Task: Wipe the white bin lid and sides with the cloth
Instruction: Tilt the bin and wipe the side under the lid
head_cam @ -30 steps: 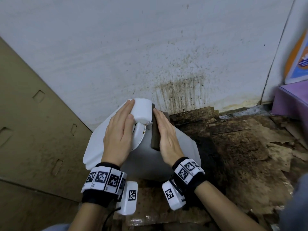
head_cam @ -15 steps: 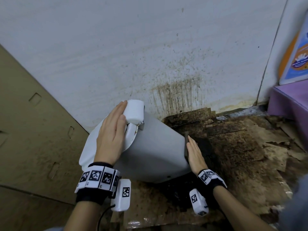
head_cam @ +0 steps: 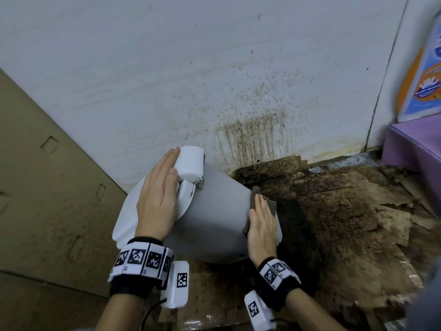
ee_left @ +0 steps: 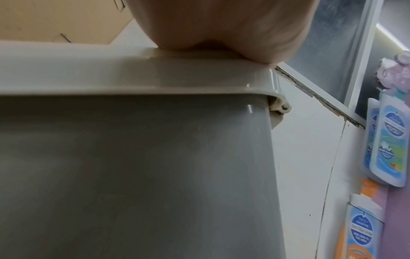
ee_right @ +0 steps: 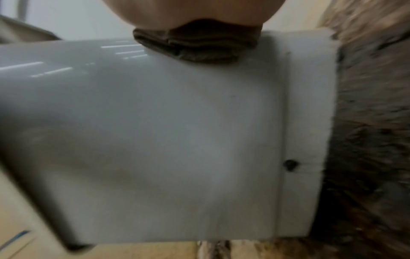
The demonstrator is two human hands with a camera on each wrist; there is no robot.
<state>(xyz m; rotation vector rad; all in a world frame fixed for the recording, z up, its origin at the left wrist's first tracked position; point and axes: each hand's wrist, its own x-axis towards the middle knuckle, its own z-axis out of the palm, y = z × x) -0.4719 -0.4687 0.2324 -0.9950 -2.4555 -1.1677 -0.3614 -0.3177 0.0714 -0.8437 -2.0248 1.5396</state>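
Note:
The white bin [head_cam: 219,216] is tipped over to the left, its lid [head_cam: 128,211] facing the cardboard. My left hand [head_cam: 158,192] lies flat on the lid, fingers straight, fingertips against the lid's white hinge block [head_cam: 189,163]. My right hand [head_cam: 261,223] presses a folded dark brown cloth [head_cam: 269,206] flat against the bin's side near its base. In the right wrist view the cloth [ee_right: 195,47] is squashed between the palm and the bin wall [ee_right: 177,131]. In the left wrist view the palm [ee_left: 221,29] rests on the lid rim [ee_left: 133,70].
A stained white wall [head_cam: 214,80] stands just behind the bin. A cardboard sheet [head_cam: 47,187] leans at the left. The floor [head_cam: 346,223] to the right is covered in dirty, torn cardboard. A purple stand [head_cam: 415,149] with packaged goods sits at the far right.
My right hand slid the cloth from near the lid hinge down the bin's side to the base, then back up slightly. The left hand stayed on the lid.

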